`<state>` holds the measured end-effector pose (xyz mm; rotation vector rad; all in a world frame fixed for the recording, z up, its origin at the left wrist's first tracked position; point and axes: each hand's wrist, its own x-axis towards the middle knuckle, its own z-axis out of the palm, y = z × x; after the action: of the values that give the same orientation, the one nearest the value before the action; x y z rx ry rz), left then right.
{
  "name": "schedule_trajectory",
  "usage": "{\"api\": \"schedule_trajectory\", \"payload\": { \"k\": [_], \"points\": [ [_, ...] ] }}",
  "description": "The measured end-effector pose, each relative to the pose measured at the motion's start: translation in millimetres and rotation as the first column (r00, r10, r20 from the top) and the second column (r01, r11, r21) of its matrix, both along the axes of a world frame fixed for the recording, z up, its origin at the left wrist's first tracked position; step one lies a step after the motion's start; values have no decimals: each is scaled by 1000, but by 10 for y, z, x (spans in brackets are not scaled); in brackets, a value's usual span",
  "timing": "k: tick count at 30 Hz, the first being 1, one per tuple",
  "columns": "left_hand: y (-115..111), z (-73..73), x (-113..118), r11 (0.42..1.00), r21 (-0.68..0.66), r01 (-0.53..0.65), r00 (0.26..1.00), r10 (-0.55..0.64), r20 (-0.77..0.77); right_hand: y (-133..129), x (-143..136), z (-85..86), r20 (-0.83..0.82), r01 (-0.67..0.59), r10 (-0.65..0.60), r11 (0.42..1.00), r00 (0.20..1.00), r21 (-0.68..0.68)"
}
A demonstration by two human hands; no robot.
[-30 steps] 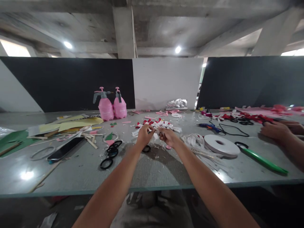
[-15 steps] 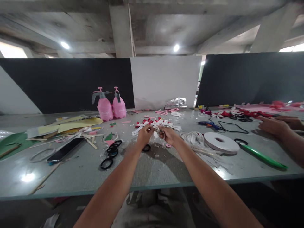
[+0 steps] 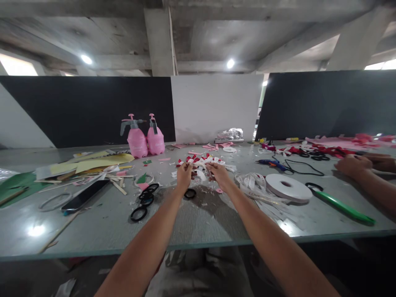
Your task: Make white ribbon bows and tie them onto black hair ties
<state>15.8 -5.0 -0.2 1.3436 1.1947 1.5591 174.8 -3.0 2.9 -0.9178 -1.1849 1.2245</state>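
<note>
A pile of white and red ribbon pieces (image 3: 202,161) lies on the grey table, just beyond both hands. My left hand (image 3: 185,175) is closed at the pile's left side, its fingers bent round white ribbon. Opposite it, my right hand (image 3: 218,172) pinches a bit of white ribbon with bent fingers; the fingertips are small and partly hidden. A narrow gap with white ribbon in it separates the hands. One black ring (image 3: 190,194) lies in front of my left wrist.
Scissors (image 3: 145,200), a phone (image 3: 86,196) and pink spray bottles (image 3: 137,142) are left. A ribbon roll (image 3: 288,187), glue gun (image 3: 272,163) and green tool (image 3: 345,206) are right, near another person's hands (image 3: 354,165).
My hands have moved slightly apart; my left hand has shifted left and turned more upright. The black ring shows more fully. The other person's near hand has pulled in its fingers.
</note>
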Motion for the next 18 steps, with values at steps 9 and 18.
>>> {"api": "schedule_trajectory", "payload": {
  "k": [9,18],
  "points": [
    [-22,69,49,998,59,36,976,-47,212,-13,-57,-43,210,-140,130,990,969,33],
    [-33,75,53,991,105,79,988,-92,123,0,-96,-123,478,-205,139,975,867,89]
  ]
}}
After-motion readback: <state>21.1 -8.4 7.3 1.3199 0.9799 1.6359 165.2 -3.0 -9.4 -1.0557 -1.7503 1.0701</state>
